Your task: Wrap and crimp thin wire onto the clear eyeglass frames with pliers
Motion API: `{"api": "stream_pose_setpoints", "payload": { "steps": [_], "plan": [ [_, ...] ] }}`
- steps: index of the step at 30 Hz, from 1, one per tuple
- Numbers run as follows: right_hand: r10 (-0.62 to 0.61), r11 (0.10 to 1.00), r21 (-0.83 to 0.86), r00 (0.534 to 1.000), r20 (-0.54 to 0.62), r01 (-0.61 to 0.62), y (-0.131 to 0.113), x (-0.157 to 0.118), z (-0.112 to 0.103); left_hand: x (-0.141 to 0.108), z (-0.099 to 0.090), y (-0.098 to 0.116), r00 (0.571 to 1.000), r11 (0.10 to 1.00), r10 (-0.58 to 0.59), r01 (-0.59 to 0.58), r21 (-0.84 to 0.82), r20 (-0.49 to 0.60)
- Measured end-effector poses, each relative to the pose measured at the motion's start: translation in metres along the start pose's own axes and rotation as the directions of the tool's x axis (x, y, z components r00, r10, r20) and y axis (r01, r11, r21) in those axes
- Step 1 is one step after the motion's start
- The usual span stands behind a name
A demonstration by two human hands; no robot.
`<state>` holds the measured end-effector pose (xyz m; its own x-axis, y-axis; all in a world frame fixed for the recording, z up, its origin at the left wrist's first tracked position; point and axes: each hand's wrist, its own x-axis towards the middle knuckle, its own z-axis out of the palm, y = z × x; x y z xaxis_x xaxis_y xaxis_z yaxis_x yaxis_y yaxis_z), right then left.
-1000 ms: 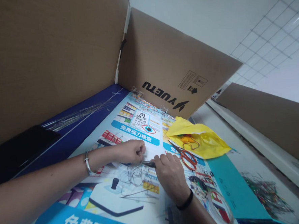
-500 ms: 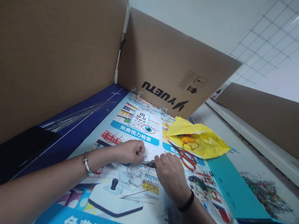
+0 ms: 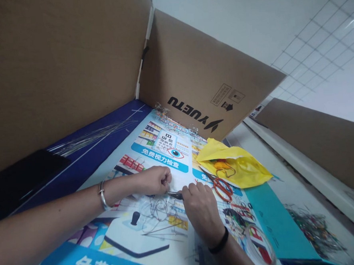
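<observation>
My right hand (image 3: 200, 206) is wrapped round the dark handles of a pair of pliers (image 3: 175, 195). The metal jaws point left and reach the underside of my left hand (image 3: 156, 180). That hand is closed in a fist, and what its fingers pinch is hidden. Just below both hands lies a loose tangle of thin silvery wire (image 3: 161, 208), with a few straight pieces beside it. Scissors with orange handles (image 3: 223, 188) rest to the right of my right hand, their blades partly against a yellow bag (image 3: 235, 163).
A printed poster (image 3: 132, 239) covers the work surface. Cardboard panels (image 3: 191, 67) stand behind and to the left. Long wires (image 3: 90, 139) lie at the left in a black sleeve (image 3: 26, 177). A round clear container (image 3: 260, 243) and a heap of wire scraps (image 3: 316, 228) are at the right.
My right hand has shifted very slightly left with the pliers. My left hand stays almost where it was.
</observation>
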<state>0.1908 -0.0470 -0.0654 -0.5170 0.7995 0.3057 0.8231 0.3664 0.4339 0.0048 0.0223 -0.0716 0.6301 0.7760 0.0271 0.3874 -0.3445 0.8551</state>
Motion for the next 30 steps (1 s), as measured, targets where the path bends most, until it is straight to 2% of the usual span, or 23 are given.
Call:
{"api": "stream_pose_setpoints", "payload": {
  "steps": [18,22,26,30],
  "plan": [
    [0.019,0.997,0.076,0.998,0.055,-0.023,0.002,-0.001,0.009,-0.001,-0.001,0.003,1.000,0.999,-0.017,0.017,-0.037,0.007],
    [0.020,0.994,0.109,0.998,0.068,-0.028,0.004,-0.001,0.012,-0.001,0.000,0.003,0.999,0.994,-0.031,0.034,-0.107,0.025],
    [0.050,0.991,0.124,0.998,0.030,-0.054,0.005,-0.001,0.015,0.000,0.003,-0.002,0.999,0.964,-0.017,0.029,-0.263,0.049],
    [0.073,0.989,0.128,0.997,0.022,-0.075,0.006,-0.002,0.016,0.002,0.004,-0.008,1.000,0.945,0.018,-0.012,-0.326,0.014]
  ]
}}
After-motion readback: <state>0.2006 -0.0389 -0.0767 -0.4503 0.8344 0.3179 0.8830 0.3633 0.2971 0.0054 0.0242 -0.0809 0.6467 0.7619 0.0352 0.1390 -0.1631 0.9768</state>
